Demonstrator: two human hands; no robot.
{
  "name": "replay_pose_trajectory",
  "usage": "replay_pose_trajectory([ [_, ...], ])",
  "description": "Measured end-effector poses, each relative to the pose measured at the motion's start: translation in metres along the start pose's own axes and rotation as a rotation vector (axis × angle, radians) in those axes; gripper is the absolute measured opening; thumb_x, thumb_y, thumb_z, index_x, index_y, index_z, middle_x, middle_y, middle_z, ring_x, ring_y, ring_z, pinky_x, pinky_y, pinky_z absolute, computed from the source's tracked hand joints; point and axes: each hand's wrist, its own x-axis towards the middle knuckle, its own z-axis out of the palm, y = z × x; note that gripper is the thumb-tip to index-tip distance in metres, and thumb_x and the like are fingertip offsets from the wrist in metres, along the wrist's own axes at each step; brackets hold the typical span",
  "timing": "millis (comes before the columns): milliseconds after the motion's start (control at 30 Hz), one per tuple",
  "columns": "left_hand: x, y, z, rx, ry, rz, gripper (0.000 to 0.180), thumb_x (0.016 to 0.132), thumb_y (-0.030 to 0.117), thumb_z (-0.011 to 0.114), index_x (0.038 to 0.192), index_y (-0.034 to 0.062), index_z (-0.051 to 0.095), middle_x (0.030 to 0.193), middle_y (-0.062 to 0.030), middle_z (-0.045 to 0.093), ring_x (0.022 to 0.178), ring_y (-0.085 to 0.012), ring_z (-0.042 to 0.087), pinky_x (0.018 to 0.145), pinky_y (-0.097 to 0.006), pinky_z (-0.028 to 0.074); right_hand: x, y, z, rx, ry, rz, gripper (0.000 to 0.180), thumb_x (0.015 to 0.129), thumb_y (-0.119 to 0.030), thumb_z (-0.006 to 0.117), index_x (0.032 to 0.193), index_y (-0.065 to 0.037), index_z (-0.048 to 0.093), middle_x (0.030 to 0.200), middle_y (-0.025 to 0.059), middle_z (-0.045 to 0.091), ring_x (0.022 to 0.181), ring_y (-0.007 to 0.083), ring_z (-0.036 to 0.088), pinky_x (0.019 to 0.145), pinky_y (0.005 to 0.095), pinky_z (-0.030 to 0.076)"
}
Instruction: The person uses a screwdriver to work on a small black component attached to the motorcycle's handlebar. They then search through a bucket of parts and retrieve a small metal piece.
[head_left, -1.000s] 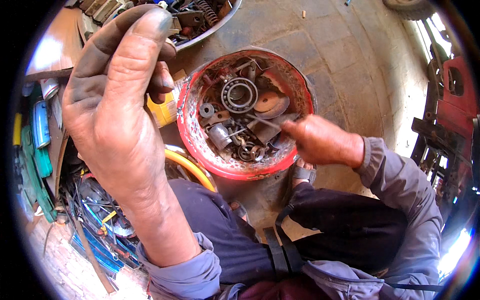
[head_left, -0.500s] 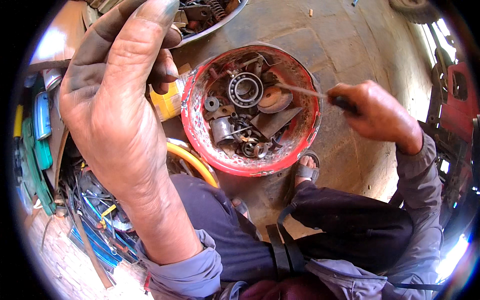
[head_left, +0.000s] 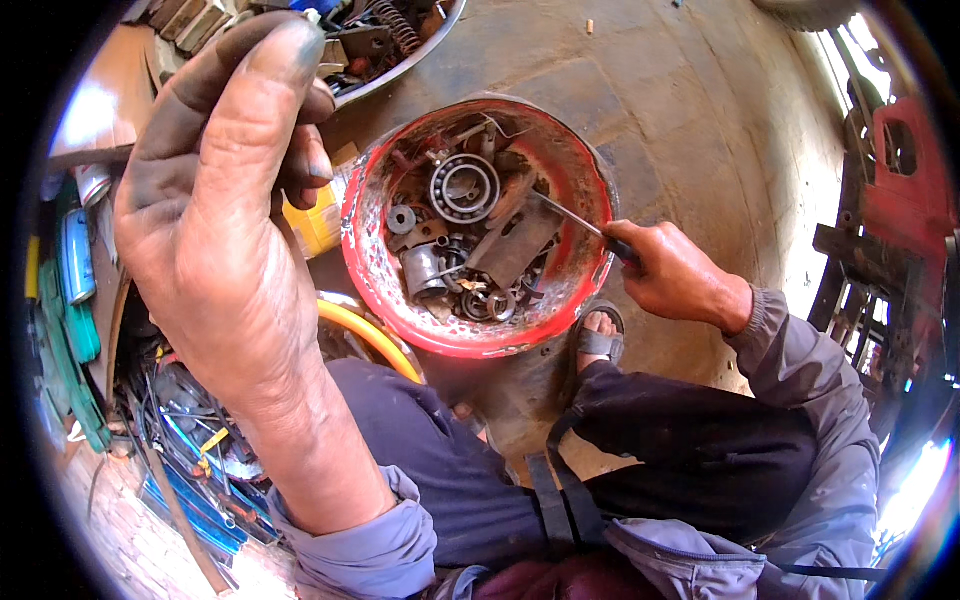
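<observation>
My right hand (head_left: 682, 275) grips a screwdriver (head_left: 572, 215) by its dark handle. Its metal shaft points left into a red, worn basin (head_left: 470, 343), the tip beside the old metal parts. Among these are a ball bearing (head_left: 465, 213), a flat dark plate (head_left: 517, 250), a brownish disc-like piece (head_left: 510, 205) standing tilted, a short metal cylinder (head_left: 422, 268) and a small thick washer (head_left: 401, 219). Raised close at the upper left, my left hand (head_left: 230, 200) is blackened with grime. Its fingers are curled toward the thumb; a small pale bit shows at the thumb tip, too small to name.
A metal pan (head_left: 400, 72) of parts and a coil spring stands at the far left. Beside the basin are a yellow box (head_left: 315, 225) and a yellow-rimmed container (head_left: 375, 335). Cables and tools (head_left: 205, 430) crowd the left. Red machinery (head_left: 905, 190) stands right.
My right hand has moved left and down, bringing the screwdriver tip in among the parts. The brownish disc now stands more on edge, and the plate has shifted. My left hand stays raised.
</observation>
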Motion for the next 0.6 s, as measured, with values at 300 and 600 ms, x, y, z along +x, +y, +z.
replay_pose_trajectory([
  [300, -0.002, 0.000, 0.006, 0.021, 0.038, -0.036, 0.025, 0.093, 0.012, 0.067, 0.113, -0.0015, 0.068, 0.085, -0.0057, 0.068, 0.067, -0.0078, 0.057, 0.056, -0.018, 0.043, 0.030, -0.044, 0.023, 0.159, -0.009, -0.329, 0.025, 0.071, -0.002, 0.061, 0.096, 0.003, 0.058, 0.068, 0.0256, 0.062, 0.070, 0.0440, 0.065, 0.064, 0.0504, 0.053],
  [600, -0.003, 0.004, -0.008, 0.041, 0.045, 0.004, 0.026, 0.094, 0.012, 0.065, 0.116, -0.0012, 0.067, 0.089, -0.0060, 0.068, 0.067, -0.0072, 0.056, 0.058, -0.019, 0.043, 0.030, -0.017, -0.033, -0.079, 0.053, -0.064, 0.021, 0.075, -0.006, 0.066, 0.095, 0.000, 0.062, 0.076, 0.0264, 0.064, 0.076, 0.0418, 0.066, 0.067, 0.0483, 0.054],
])
